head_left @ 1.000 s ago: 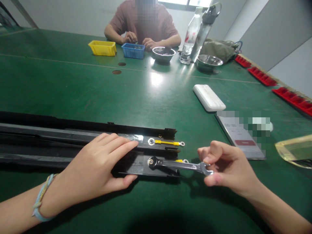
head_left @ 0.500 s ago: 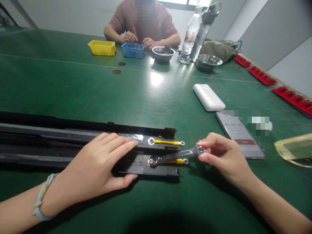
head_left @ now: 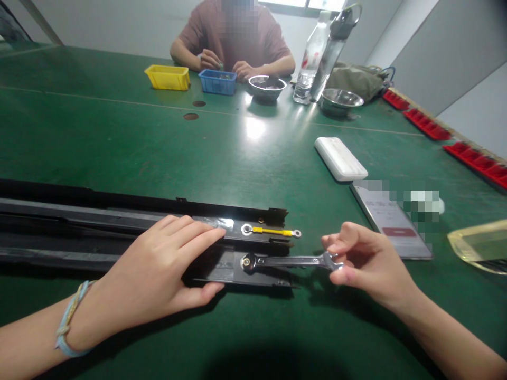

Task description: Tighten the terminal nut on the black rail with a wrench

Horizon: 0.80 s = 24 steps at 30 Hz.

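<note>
A long black rail (head_left: 99,232) lies across the green table (head_left: 237,158) in front of me. My left hand (head_left: 158,269) rests flat on it, fingers stretched out, pressing it down. My right hand (head_left: 364,264) pinches the free end of a small silver wrench (head_left: 293,260). The wrench's ring end sits on a bolt (head_left: 247,261) at the rail's near strip. A short yellow wire with ring terminals (head_left: 271,231) lies on the strip just behind. A second yellow wire is hidden under the wrench.
A white box (head_left: 340,158) and a phone (head_left: 390,219) lie to the right, with a clear yellowish piece (head_left: 479,245) at the right edge. Across the table a person sits behind a yellow bin (head_left: 167,77), blue bin (head_left: 217,82), metal bowls (head_left: 266,87) and bottles (head_left: 311,58). Red trays (head_left: 428,126) line the right side.
My right hand swung the wrench's free end away from me, then back towards me, pivoting about the bolt. It now lies roughly level, covering the second yellow wire. My left hand has not moved.
</note>
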Each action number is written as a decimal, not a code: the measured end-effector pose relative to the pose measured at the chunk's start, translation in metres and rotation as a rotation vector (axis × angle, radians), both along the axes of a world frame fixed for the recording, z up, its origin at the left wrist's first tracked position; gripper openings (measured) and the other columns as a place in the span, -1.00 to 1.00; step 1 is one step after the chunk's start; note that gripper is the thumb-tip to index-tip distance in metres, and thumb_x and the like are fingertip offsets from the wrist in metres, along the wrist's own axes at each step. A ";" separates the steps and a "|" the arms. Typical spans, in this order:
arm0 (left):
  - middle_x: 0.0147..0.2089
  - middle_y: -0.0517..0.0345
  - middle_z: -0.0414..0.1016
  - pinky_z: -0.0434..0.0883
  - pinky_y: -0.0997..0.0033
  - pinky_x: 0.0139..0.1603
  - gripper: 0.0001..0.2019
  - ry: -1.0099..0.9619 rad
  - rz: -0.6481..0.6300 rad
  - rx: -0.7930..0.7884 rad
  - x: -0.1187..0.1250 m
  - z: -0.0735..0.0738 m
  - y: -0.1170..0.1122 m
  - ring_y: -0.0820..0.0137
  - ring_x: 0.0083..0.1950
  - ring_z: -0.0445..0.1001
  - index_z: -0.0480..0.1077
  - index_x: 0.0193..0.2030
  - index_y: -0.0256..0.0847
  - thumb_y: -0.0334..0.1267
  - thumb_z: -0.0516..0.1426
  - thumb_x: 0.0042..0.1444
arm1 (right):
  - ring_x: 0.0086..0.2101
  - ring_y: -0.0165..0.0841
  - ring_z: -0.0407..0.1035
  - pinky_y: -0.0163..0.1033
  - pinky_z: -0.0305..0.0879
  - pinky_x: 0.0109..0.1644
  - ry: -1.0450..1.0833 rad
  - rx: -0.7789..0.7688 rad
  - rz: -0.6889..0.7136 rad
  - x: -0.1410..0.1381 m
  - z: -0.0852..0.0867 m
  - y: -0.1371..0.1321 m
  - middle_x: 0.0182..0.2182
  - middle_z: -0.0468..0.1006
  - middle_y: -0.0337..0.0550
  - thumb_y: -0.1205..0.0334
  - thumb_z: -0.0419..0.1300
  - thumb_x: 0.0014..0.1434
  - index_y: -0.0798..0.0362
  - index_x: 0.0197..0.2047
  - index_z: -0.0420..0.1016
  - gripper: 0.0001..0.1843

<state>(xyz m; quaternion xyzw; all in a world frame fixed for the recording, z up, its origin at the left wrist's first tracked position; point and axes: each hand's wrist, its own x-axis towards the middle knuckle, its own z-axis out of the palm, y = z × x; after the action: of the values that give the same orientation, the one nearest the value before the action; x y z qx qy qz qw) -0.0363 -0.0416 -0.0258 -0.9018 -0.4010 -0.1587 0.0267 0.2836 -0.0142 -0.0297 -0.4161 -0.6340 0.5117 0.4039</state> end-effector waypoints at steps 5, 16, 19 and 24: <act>-0.02 -0.02 0.51 0.35 0.14 -0.02 -0.49 0.004 0.005 0.006 0.002 -0.002 0.002 0.18 -0.05 0.46 0.28 0.15 -0.24 -0.04 0.13 0.11 | -0.64 -0.49 0.02 -0.31 -0.04 -0.57 0.096 -0.004 0.178 -0.001 -0.003 -0.007 -0.73 0.23 -0.44 0.03 0.51 -0.15 0.00 -0.52 0.30 -0.55; -0.01 -0.03 0.51 0.35 0.13 -0.02 -0.49 -0.005 0.005 -0.005 0.002 -0.004 0.000 0.18 -0.05 0.46 0.28 0.16 -0.24 -0.04 0.13 0.11 | -0.60 -0.46 0.20 -0.33 0.14 -0.58 0.025 0.018 -0.014 0.001 -0.001 -0.001 -0.60 0.40 -0.30 0.09 0.53 -0.17 0.01 -0.48 0.47 -0.67; -0.02 -0.02 0.52 0.36 0.14 -0.02 -0.49 -0.007 0.005 -0.006 0.001 -0.003 -0.001 0.19 -0.05 0.46 0.28 0.16 -0.22 -0.03 0.14 0.11 | -0.57 -0.40 0.31 -0.31 0.26 -0.54 -0.028 0.024 -0.096 -0.002 0.000 0.002 -0.58 0.44 -0.24 0.05 0.52 -0.18 0.00 -0.47 0.51 -0.67; -0.02 -0.04 0.51 0.36 0.14 -0.04 -0.49 0.006 -0.006 0.015 0.001 -0.001 0.000 0.18 -0.06 0.47 0.28 0.15 -0.24 -0.03 0.13 0.12 | -0.60 -0.41 0.29 -0.34 0.21 -0.60 -0.077 0.016 -0.143 -0.005 0.002 0.004 -0.60 0.47 -0.23 0.01 0.51 -0.17 0.02 -0.48 0.50 -0.65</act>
<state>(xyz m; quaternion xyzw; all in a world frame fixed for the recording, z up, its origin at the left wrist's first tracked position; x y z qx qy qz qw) -0.0349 -0.0417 -0.0271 -0.9033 -0.3970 -0.1591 0.0344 0.2781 -0.0101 -0.0272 -0.4764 -0.6217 0.4601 0.4182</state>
